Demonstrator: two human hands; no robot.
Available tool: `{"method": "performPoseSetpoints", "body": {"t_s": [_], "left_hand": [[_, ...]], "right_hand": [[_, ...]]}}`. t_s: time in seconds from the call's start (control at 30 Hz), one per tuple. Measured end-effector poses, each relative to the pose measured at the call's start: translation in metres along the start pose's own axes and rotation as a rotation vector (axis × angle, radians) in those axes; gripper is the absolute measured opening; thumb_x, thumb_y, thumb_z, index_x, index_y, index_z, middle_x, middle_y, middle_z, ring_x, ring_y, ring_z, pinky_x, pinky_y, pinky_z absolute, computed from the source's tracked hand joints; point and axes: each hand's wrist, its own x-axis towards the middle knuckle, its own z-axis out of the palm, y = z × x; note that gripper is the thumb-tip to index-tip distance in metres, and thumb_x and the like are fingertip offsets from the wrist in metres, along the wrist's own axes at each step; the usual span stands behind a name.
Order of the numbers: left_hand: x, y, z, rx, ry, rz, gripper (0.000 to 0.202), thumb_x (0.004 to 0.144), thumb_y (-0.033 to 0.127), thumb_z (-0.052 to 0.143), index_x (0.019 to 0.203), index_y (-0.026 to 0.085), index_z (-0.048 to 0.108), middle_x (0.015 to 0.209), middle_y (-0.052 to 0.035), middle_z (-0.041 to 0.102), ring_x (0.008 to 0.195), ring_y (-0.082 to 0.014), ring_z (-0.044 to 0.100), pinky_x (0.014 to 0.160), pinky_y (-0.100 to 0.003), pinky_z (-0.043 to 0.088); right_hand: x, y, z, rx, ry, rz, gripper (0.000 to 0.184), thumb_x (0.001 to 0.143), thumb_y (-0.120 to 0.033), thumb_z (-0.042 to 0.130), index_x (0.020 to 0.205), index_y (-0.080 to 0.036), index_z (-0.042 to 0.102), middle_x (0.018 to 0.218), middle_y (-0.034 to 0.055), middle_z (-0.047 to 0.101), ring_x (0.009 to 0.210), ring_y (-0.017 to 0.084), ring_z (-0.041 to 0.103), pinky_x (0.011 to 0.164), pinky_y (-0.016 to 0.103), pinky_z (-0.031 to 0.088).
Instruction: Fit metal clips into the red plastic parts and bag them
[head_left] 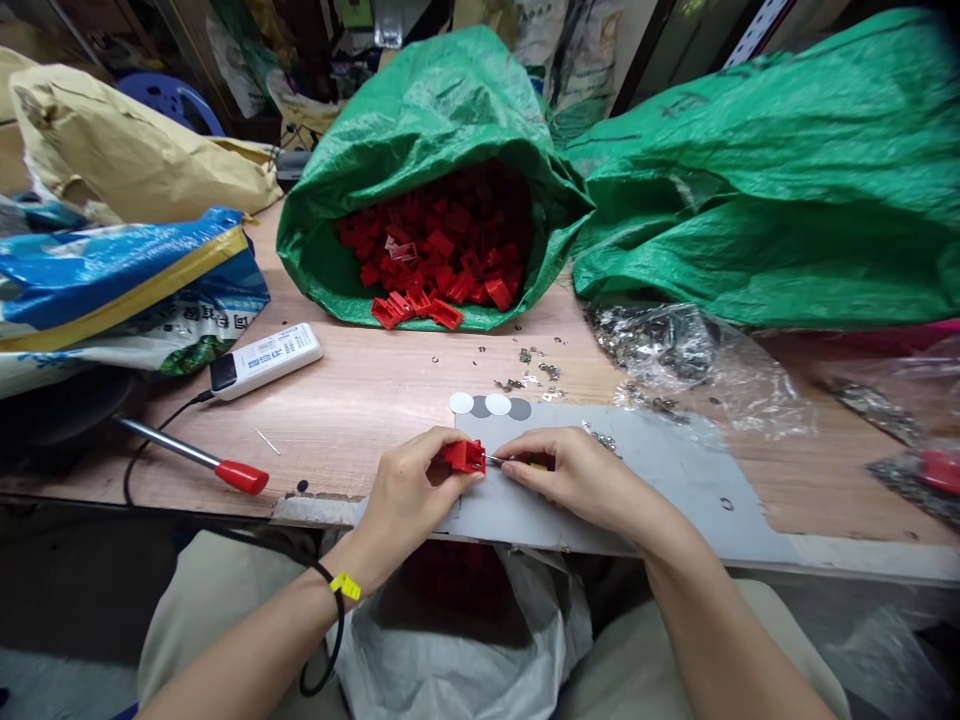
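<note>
My left hand (401,490) pinches a small red plastic housing (468,457) between thumb and fingers, just above the table's front edge. Opposite it, my right hand (577,475) is closed around a thin metal tool (496,459) with some yellow at its handle, mostly hidden in the fingers. The tool's tip meets the open right side of the housing; how deep it reaches I cannot tell. Both hands are over a grey mat (675,490). Small metal clips (551,371) lie scattered beyond them on the wooden table (390,380).
A green sack (442,100) full of red housings (442,245) opens towards me; another green sack (772,190) lies right. A clear bag (690,350) holds metal pieces. At left are a white power bank (270,358) and a red-tipped rod (241,476). A white sack (465,660) hangs below.
</note>
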Motion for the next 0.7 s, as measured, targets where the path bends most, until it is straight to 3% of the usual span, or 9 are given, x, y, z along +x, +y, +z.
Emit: {"method": "performPoseSetpoints", "body": {"t_s": [0.27,0.43,0.7], "left_hand": [[0.004,0.002,-0.002,0.042,-0.029,0.02,0.019,0.08,0.016,0.077,0.096,0.022,0.067,0.088,0.0034,0.072,0.077,-0.0126,0.067,0.071,-0.023,0.05],[0.007,0.003,-0.003,-0.001,-0.066,0.004,0.018,0.08,0.014,0.077,0.094,0.021,0.068,0.088,0.0029,0.073,0.078,-0.0125,0.068,0.071,-0.021,0.051],[0.004,-0.003,-0.002,-0.042,-0.059,-0.04,0.019,0.082,0.024,0.077,0.099,0.021,0.069,0.093,-0.001,0.074,0.084,-0.0164,0.071,0.075,-0.025,0.055]], "right_hand": [[-0.002,-0.011,0.004,-0.122,0.056,-0.04,0.019,0.089,-0.014,0.062,0.093,-0.022,0.079,0.091,0.0012,0.079,0.083,0.019,0.071,0.072,0.027,0.047],[-0.001,-0.019,0.011,-0.18,0.085,-0.029,0.019,0.088,-0.009,0.063,0.09,-0.019,0.078,0.091,0.004,0.078,0.086,0.021,0.07,0.076,0.029,0.045],[0.001,-0.011,0.004,-0.064,0.033,-0.015,0.016,0.09,-0.016,0.062,0.09,-0.019,0.078,0.086,0.0026,0.077,0.078,0.018,0.068,0.068,0.026,0.043]]}}
